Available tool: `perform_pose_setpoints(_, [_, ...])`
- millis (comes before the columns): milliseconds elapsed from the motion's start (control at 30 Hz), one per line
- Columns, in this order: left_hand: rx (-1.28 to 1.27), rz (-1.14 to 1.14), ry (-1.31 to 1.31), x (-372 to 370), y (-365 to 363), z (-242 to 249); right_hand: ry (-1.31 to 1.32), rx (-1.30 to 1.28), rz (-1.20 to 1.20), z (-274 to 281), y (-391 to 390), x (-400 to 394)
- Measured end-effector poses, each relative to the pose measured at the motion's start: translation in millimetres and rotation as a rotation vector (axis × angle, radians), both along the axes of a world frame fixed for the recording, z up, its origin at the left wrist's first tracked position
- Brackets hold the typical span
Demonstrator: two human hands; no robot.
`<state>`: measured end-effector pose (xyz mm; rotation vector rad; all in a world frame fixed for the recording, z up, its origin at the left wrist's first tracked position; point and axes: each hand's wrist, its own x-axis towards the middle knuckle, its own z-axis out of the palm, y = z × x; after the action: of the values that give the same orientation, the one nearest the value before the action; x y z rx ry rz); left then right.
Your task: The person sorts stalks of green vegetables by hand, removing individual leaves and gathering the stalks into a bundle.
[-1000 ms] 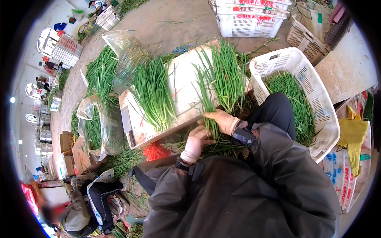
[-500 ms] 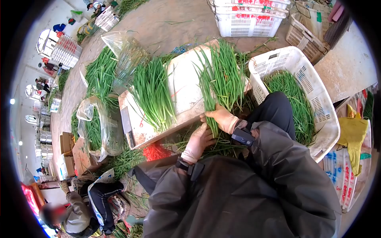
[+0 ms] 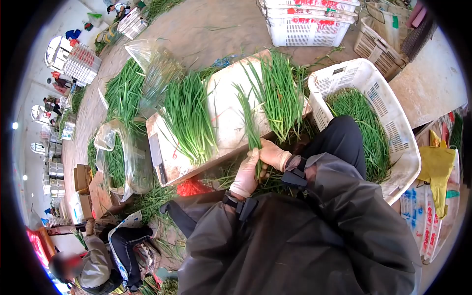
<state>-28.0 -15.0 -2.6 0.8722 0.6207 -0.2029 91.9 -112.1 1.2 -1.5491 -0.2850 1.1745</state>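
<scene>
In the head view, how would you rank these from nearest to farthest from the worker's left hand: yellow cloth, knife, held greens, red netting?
From the left hand:
1. Greens: in its grip.
2. Red netting: to its left, by the board's near edge.
3. Knife: farther left, on the board's end.
4. Yellow cloth: far right.

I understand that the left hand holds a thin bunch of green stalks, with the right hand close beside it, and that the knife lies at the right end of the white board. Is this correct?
Not quite: the head view shows the knife at the left end of the white board. The left hand does hold the thin bunch of green stalks, with the right hand close beside it.
</scene>
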Motion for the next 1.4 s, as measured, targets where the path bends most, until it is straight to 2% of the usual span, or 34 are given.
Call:
perform_pose_setpoints(133, [0.05, 0.017, -0.105, -2.8, -1.5, 17.3, 0.306, 0.145, 0.078, -1.4, 0.9, 10.1])
perform_pose_setpoints(200, [0.163, -0.087, -0.12, -4.5, -3.9, 29.7, 0.38, 0.362, -0.077, -3.0, 6.9, 17.0])
perform_pose_setpoints(267, [0.246, -0.167, -0.148, -6.6, -8.9, 36.1, 0.505, 0.371, -0.308, 26.5, 4.8, 29.0])
perform_pose_setpoints(433, [0.257, -0.288, -0.277, -15.0, -13.4, 39.4, 0.35, 0.515, -0.488, 40.2, -20.2, 93.4])
perform_pose_setpoints(533, [0.416, -0.397, -0.1, -18.0, 1.8, 45.3, 0.235, 0.509, -0.552, 51.4, -37.9, 120.6])
perform_pose_setpoints(633, [0.354, -0.275, -0.016, -22.1, 15.1, 47.2, 0.322, 0.578, -0.645, 45.7, -50.4, 145.7])
perform_pose_setpoints(733, [0.325, -0.179, 0.009, -26.5, 20.3, 39.8, 0.248, 0.673, -0.793, 44.9, -63.2, 171.2])
perform_pose_setpoints(867, [0.304, -0.097, 0.02, -30.5, 22.7, 38.5, 0.121, 0.604, -0.966, 50.2, -75.5, 180.0])
perform_pose_setpoints(900, [0.3, -0.071, 0.022, -30.8, 22.4, 38.6, -0.014, 0.55, -1.064, 57.0, -71.8, 174.0])
perform_pose_setpoints(1000, [0.205, -0.014, -0.013, -32.0, 25.9, 40.0, -0.304, 0.334, -1.13, 72.0, -69.8, 165.4])
perform_pose_setpoints(1033, [0.191, -0.006, -0.02, -32.4, 26.3, 40.0, -0.369, 0.298, -1.094, 72.6, -69.5, 162.5])
perform_pose_setpoints(1133, [0.156, 0.012, -0.044, -31.7, 26.5, 39.4, -0.335, 0.371, -0.868, 67.7, -59.9, 153.0])
perform_pose_setpoints(1267, [0.132, 0.015, -0.07, -32.4, 24.5, 37.0, -0.188, 0.297, -0.534, 66.9, -52.9, 128.0])
perform_pose_setpoints(1400, [0.186, -0.014, -0.09, -31.7, 22.0, 35.5, -0.195, 0.217, -0.27, 65.4, -40.7, 104.5])
